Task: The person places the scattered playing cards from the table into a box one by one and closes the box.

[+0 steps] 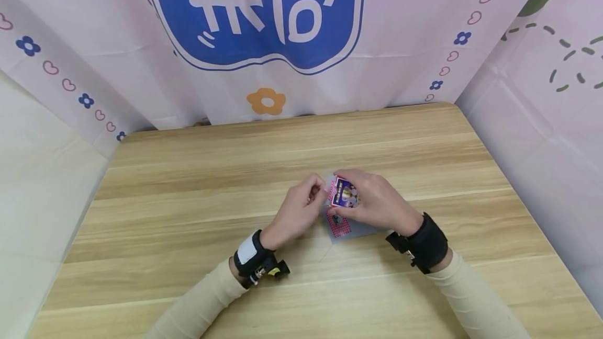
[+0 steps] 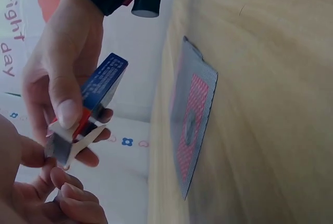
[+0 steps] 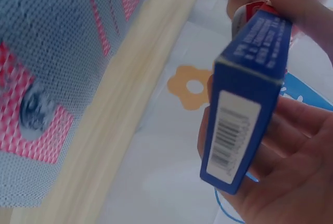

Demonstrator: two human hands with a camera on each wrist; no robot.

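My right hand (image 1: 377,200) holds a small cardboard box (image 1: 345,192) a little above the table, thumb on one side and fingers on the other. The box has a printed picture face, blue narrow sides and a white barcode label (image 3: 232,135) on one end. At its other end a pale flap (image 2: 89,140) stands out. My left hand (image 1: 301,205) pinches at that flap end with thumb and fingertips; exactly what lies between them is partly hidden. Beneath the hands lies a flat grey pouch-like piece (image 2: 195,120) with a pink checked print and ribbed edge.
The wood-grain table (image 1: 188,182) extends around the hands on all sides. Behind it hangs a printed white curtain (image 1: 320,88) with a blue emblem and an orange flower, and more white cloth closes off the left and right sides.
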